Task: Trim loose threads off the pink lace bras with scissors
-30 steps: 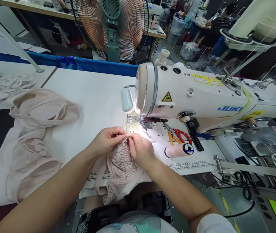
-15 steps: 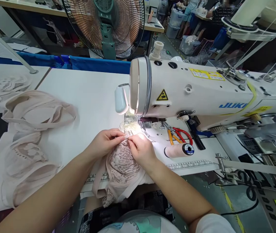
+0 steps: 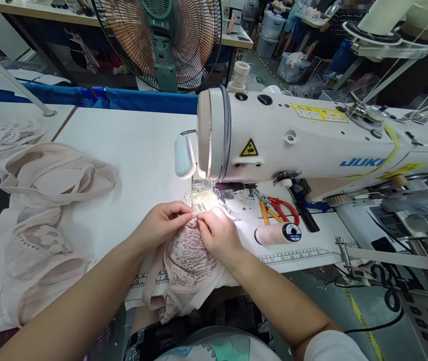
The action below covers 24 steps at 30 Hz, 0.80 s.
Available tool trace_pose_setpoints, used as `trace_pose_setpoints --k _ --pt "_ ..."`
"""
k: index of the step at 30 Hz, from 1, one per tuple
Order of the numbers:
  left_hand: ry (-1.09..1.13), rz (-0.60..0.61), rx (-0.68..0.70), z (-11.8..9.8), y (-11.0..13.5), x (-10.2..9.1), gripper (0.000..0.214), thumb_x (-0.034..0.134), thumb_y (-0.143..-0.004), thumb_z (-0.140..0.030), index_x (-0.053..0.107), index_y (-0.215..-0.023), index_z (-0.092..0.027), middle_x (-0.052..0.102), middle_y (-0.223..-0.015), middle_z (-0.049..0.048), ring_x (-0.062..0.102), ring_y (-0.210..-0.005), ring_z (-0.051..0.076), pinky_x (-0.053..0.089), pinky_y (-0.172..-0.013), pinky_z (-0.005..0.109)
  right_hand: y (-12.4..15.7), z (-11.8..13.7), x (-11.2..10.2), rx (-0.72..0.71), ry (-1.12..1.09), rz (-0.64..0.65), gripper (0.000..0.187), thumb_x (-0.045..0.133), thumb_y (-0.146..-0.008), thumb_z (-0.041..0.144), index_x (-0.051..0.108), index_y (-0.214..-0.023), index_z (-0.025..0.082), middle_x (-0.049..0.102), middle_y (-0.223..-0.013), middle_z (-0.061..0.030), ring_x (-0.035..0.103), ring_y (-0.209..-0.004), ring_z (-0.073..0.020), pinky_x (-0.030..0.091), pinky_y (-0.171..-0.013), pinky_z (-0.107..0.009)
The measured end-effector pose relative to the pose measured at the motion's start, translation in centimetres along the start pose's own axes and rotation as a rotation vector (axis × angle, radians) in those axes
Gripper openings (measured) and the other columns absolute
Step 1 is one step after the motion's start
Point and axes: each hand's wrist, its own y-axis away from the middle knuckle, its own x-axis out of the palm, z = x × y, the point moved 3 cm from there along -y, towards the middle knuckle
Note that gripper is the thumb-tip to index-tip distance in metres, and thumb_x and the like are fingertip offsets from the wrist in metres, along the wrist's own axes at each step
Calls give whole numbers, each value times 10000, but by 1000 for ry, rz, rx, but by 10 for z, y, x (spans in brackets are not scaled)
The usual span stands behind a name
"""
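Observation:
Both hands pinch the upper edge of a pale pink lace bra (image 3: 189, 255), just in front of the needle area of a white sewing machine (image 3: 266, 135). My left hand (image 3: 166, 223) is closed on the edge from the left. Close beside it, my right hand (image 3: 219, 233) grips the same edge, thumb and fingers together. The lace cup hangs down over the table's front edge toward my lap. Bright lamp light falls on the fabric beyond my fingertips, washing out its detail there. The bit of edge between the fingers is mostly hidden.
Right of my hands lie a pink thread spool (image 3: 277, 233), red-handled scissors (image 3: 285, 208) and an orange-handled tool (image 3: 266, 213). More pale pink bras (image 3: 33, 240) are heaped on the left of the white table (image 3: 138, 135). A large fan (image 3: 161, 45) stands behind it.
The whole view has shifted very slightly. My hands keep their grip on the bra in the same place, with no clear movement.

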Motion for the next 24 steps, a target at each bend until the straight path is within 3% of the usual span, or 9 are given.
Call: trace_pose_setpoints --k 24 --pt "199 -14 -91 8 -2 0 156 678 -657 -300 680 -729 -162 657 -733 44 589 -710 169 487 -672 276 0 -1 1 -48 49 -35 236 393 -820 195 625 -799 162 510 -673 -42 473 -586 -122 401 -512 -217"
